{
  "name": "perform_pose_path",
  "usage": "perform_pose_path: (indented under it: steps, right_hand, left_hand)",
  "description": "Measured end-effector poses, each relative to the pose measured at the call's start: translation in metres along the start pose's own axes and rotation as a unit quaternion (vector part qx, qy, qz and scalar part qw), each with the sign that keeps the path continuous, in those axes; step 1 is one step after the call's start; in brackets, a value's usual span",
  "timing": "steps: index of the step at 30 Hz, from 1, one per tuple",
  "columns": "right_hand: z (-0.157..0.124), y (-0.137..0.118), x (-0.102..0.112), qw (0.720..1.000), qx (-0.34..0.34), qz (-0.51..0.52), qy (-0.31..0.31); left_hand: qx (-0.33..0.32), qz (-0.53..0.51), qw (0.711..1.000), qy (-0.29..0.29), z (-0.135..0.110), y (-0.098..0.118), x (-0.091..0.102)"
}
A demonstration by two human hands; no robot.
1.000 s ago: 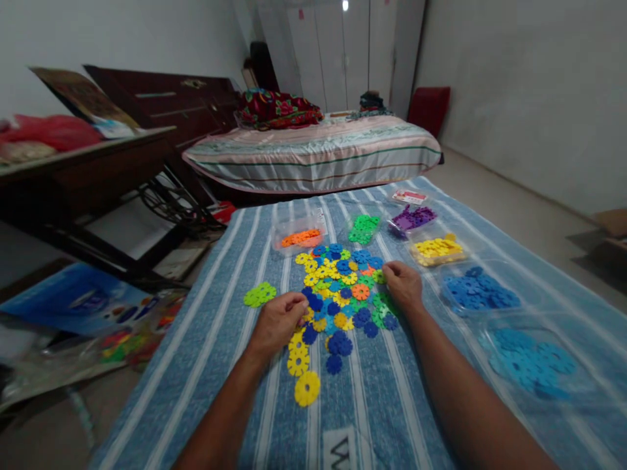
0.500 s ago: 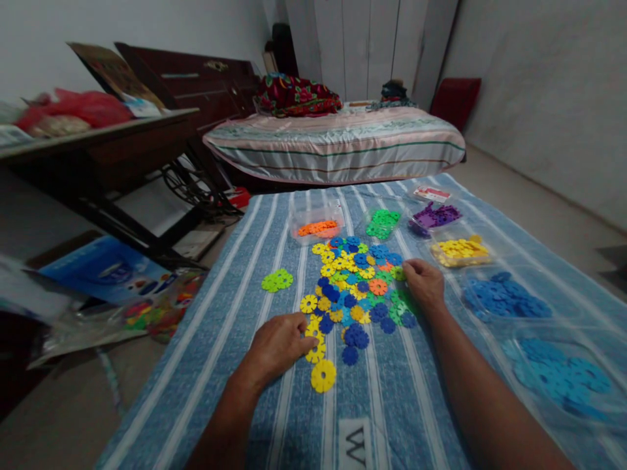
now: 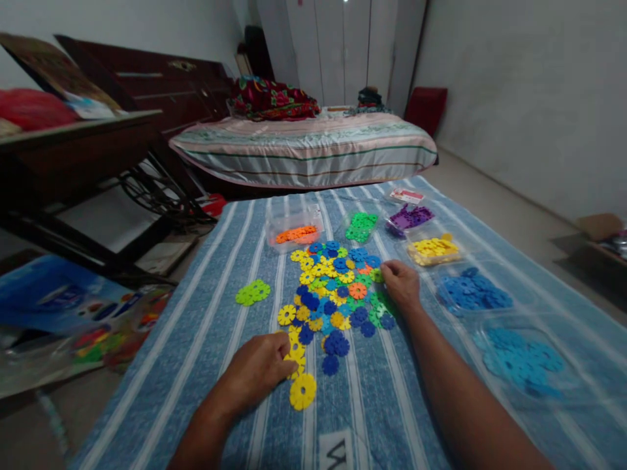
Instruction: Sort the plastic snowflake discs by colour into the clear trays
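Notched plastic snowflake discs in yellow, blue, green and orange lie in a loose pile, among them an orange disc (image 3: 357,290). My left hand (image 3: 257,365) rests on the cloth at the pile's near left edge, fingers curled. Its thumb and forefinger touch the yellow discs (image 3: 295,346); whatever lies within the curl is hidden. A larger-looking yellow disc (image 3: 302,391) lies just nearer to me. At the pile's right side, my right hand (image 3: 402,285) is closed in a pinch at a lime-green disc (image 3: 377,275). Several more lime-green discs (image 3: 253,292) sit apart on the left.
Clear plastic boxes hold sorted discs: orange (image 3: 296,234), green (image 3: 361,226), purple (image 3: 410,218), yellow (image 3: 434,250), blue (image 3: 475,290) and light blue (image 3: 524,359). They stand on a striped blue cloth (image 3: 196,365). Beyond is a bed (image 3: 304,153); a dark table (image 3: 73,143) stands left.
The whole view has shifted, so the cloth, pile and boxes appear further left. Both hands keep nearly the same places against the discs.
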State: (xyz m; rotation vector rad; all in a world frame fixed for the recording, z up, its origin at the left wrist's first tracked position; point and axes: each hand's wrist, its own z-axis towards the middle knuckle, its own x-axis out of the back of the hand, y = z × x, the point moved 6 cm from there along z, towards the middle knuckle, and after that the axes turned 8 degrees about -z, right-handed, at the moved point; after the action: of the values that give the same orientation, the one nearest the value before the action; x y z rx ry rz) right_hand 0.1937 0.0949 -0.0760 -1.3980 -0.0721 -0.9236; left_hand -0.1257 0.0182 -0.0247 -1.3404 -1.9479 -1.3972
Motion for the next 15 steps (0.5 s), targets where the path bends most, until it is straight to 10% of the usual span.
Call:
perform_pose_path:
  steps: [8, 15]
  right_hand:
    - [0.001, 0.0, -0.004, 1.0, 0.004, -0.011, -0.003]
    - [0.0, -0.001, -0.004, 1.0, -0.005, -0.009, -0.009]
  left_hand:
    - [-0.077, -0.17, 0.979, -0.083, 0.016, 0.027, 0.011]
    - [-0.184, -0.261, 0.947, -0.042, 0.074, 0.145, -0.002]
